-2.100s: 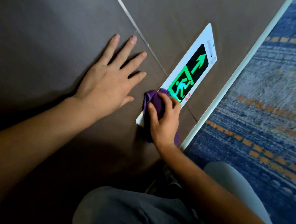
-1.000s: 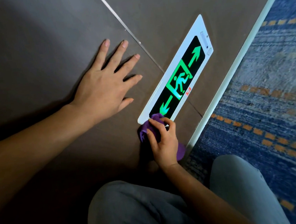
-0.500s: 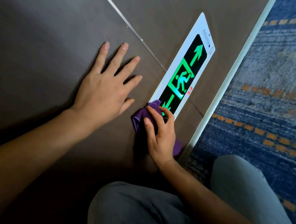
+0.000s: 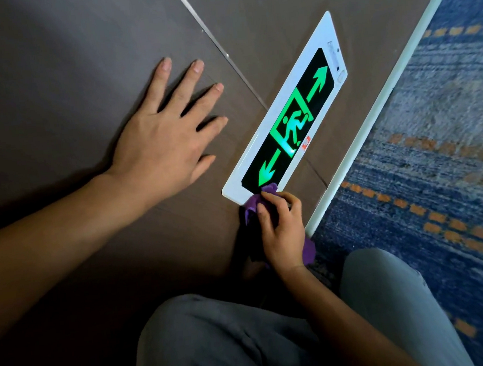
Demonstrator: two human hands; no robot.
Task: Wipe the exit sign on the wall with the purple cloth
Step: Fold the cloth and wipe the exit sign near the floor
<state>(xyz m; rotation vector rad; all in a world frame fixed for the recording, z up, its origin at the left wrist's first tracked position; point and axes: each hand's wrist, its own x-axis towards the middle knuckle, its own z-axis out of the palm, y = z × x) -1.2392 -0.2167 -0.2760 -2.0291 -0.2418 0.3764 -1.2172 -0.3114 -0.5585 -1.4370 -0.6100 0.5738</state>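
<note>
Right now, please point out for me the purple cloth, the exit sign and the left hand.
purple cloth (image 4: 250, 208): head view, on the bunched fold beside the right hand's fingers.
exit sign (image 4: 288, 131): head view, on the green running figure.
left hand (image 4: 157, 143): head view, on the back of the hand.

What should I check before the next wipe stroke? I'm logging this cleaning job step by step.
1. Cloth in hand: the right hand grips the purple cloth. Ok.
2. Cloth on the sign: it touches only the near end of the exit sign, by the lower arrow. Ok.
3. Bracing: the left hand rests flat on the wall, beside the sign and off it. Ok.
4. Stroke path: nothing lies on the rest of the sign's face. Ok.
5. Dirt left on the sign: cannot tell.
6. Cloth's wiping face clean: hidden under the fingers. Cannot tell.
</note>
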